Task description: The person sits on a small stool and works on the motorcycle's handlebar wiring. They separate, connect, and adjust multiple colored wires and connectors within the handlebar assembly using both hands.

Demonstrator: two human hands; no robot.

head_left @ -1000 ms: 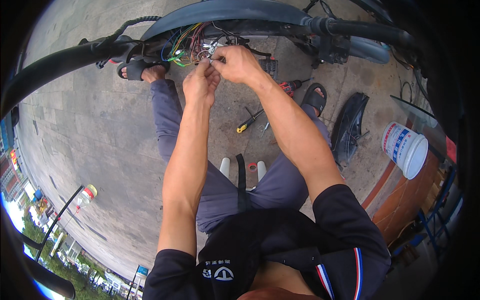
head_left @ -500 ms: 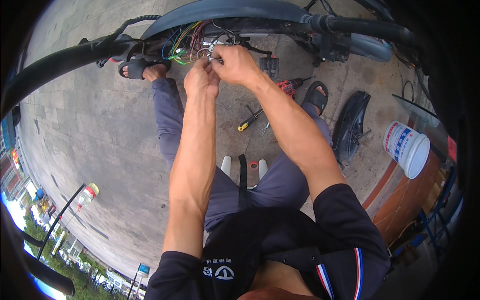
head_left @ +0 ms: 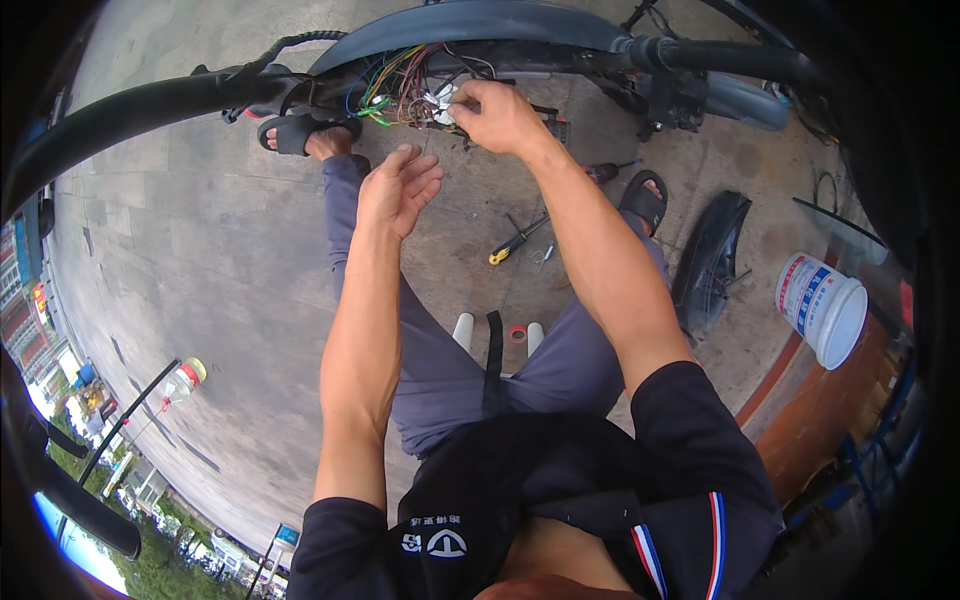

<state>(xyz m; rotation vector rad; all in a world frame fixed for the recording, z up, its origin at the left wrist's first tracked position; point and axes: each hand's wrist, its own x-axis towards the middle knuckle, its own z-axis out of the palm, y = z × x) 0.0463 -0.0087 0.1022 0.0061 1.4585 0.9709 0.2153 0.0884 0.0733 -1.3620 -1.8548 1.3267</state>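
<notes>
2 bare hands, mine. Left hand [head_left: 400,190]: half open, fingers loosely curled, nothing seen in it, just below the wiring. Right hand [head_left: 497,118]: thumb and fingers bent together at the white plastic connectors [head_left: 439,103]; whether they grip, I cannot tell.

1 loose bundle of thin multicoloured wires [head_left: 408,72], hanging out beneath the curved blue-grey panel [head_left: 470,24], with small bright-green connectors [head_left: 378,109] at its left.

Progress, in my judgement: wiring exposed and within reach, work midway. Outstanding: bundle neither tucked in nor covered; joins finished, cannot tell.

On the grey paved ground [head_left: 200,230]: 1 yellow-and-black-handled screwdriver [head_left: 506,249], 1 red tape roll [head_left: 518,334], both apart from my hands.
</notes>
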